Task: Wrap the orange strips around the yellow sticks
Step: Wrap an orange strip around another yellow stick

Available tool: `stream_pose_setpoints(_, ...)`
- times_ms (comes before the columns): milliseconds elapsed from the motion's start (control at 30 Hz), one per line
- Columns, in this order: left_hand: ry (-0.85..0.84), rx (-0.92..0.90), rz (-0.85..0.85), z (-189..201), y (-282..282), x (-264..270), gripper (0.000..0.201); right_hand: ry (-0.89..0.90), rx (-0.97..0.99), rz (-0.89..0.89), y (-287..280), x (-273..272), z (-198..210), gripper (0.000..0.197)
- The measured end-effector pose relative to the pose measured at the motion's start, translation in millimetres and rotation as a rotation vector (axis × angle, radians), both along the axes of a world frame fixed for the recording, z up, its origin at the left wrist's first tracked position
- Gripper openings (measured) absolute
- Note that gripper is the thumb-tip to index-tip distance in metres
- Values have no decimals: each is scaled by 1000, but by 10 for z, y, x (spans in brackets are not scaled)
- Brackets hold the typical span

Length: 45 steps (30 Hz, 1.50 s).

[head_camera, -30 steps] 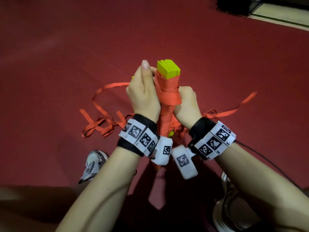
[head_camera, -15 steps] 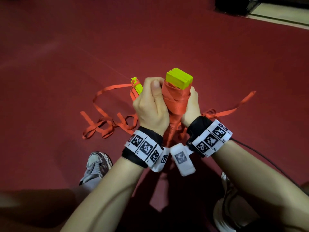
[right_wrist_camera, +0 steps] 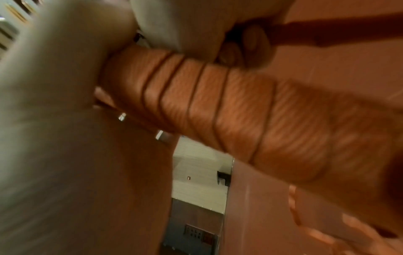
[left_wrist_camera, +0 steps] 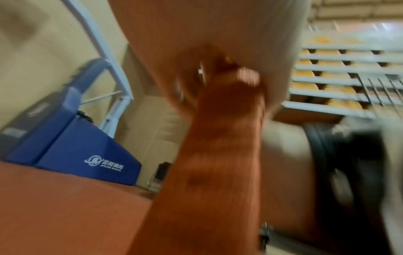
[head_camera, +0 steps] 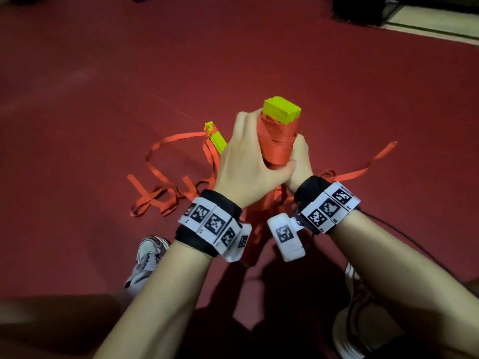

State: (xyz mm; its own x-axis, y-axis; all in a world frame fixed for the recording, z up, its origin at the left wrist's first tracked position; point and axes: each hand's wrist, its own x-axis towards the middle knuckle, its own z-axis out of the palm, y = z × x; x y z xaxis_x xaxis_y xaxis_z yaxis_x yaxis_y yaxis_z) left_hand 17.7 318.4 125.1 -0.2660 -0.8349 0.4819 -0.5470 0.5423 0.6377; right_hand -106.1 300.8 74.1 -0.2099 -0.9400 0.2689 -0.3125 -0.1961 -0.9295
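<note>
- Left hand (head_camera: pixel 246 164) clenched around the upright bundle of yellow sticks (head_camera: pixel 282 110), over its orange strip (head_camera: pixel 278 145) wrapping.
- Right hand (head_camera: pixel 300 161) grips the same bundle from the other side.
- Loose strips (head_camera: pixel 160 195) lie on the red floor (head_camera: pixel 103 73).

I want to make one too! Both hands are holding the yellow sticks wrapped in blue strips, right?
Not blue. The head view shows orange strips wound round the yellow sticks. Both the left hand and the right hand do hold the bundle.
</note>
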Motion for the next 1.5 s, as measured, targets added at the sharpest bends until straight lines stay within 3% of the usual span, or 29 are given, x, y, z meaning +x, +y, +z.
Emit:
stream_pose_setpoints(67, 48, 136, -114, 36, -92, 68, 77, -5, -10, 48, -65, -54, 50, 17)
stream_pose_setpoints(133, 198, 270, -204, 19, -163, 177, 81, -25, 36, 82, -111, -150, 56, 30)
stream_pose_setpoints(200, 295, 297, -168, -11, -250, 300, 78, -68, 44, 128, -96, -233, 123, 31)
stream_pose_setpoints(300, 355, 261, -57, -83, -382, 432, 54, 4, 23, 242, -8, -285, 383, 29)
stream_pose_setpoints(433, 507, 321, -83, -133, -458, 516, 41, 89, -56, 394, 35, -263, 462, 15)
stream_pose_setpoints(700, 796, 546, -274, -156, -365, 482, 31, 203, -31, 324, -27, -262, 456, 15)
stream_pose_setpoints(900, 832, 631, -252, -207, -381, 411, 44, 267, -64, 328, 3, -208, 411, 17)
stream_pose_setpoints(1033, 1012, 656, -179, -228, -390, 330, 41, 378, -135, 288, 37, -84, 403, 23)
stream_pose_setpoints(1167, 881, 450, 67, -371, -344, 188, 17, 381, -172, 227, 89, 28, 396, 28)
stream_pose_setpoints(1233, 835, 351, 100, -408, -282, 130, 22, 368, -195, 153, 131, 105, 374, 29)
stream_pose_setpoints(1367, 784, 366, -12, -401, -219, 151, 48, 365, -181, 106, 154, 144, 368, 26)
stream_pose_setpoints(1433, 670, 360, -50, -424, -239, 188, 41, 353, -147, 136, 155, 127, 381, 20)
stream_pose_setpoints(1500, 663, 383, -83, -384, -258, 232, 36, 294, -101, 222, 158, 82, 408, 15)
